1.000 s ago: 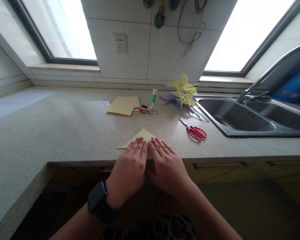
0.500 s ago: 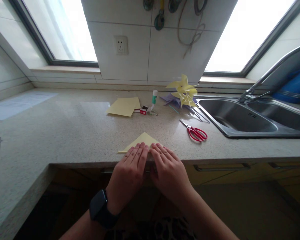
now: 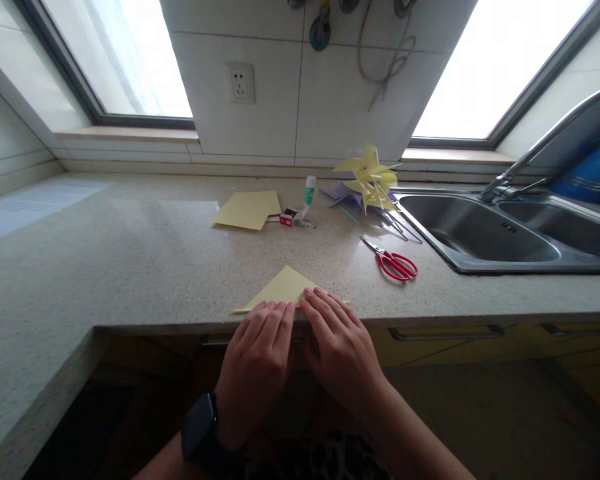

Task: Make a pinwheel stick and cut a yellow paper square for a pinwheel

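A sheet of pale yellow paper lies at the counter's front edge, one corner pointing away from me. Its near side is rolled into a thin tube, whose ends stick out on either side of my hands. My left hand has its fingers bent over the rolled edge, fingertips close together, thumb hidden. Beside it, my right hand presses its fingers on the roll and on the flat paper just beyond. Both hands are closed on the paper.
Red-handled scissors lie to the right, near a steel sink. Farther back are yellow paper sheets, a small red box, a glue stick and a yellow paper pinwheel over purple ones. Printed paper lies far left.
My left fingers have drawn back toward me from the flat paper onto the rolled edge, uncovering more of the sheet. My right hand stays nearly in place. The view has tilted slightly.
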The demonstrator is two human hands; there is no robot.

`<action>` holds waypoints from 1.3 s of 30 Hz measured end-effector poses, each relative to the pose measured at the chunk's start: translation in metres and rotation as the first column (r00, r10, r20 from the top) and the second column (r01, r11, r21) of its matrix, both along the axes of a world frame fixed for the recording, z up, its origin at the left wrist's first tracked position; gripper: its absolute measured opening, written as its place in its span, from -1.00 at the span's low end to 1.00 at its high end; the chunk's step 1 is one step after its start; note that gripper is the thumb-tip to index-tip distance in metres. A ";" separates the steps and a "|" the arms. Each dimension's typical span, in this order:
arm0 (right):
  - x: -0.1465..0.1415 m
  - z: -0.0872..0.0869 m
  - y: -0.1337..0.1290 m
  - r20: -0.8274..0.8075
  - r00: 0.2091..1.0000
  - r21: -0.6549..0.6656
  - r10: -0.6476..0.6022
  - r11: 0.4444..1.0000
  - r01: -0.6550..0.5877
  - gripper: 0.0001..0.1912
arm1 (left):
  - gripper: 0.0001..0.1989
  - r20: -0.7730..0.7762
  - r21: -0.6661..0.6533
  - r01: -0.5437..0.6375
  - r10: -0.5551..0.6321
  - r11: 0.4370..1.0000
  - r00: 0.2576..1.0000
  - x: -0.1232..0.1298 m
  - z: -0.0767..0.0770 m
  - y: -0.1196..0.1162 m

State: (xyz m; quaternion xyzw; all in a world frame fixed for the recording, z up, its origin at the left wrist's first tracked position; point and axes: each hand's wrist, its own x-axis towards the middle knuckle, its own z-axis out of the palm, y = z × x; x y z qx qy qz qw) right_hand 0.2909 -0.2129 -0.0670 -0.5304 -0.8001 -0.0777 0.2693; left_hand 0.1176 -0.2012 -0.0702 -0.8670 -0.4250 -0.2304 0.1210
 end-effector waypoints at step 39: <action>-0.001 -0.001 0.000 0.051 0.998 0.086 -0.046 0.995 0.041 -0.60 | -0.57 -0.080 0.025 -0.031 0.033 0.999 0.996 0.012 0.004 0.002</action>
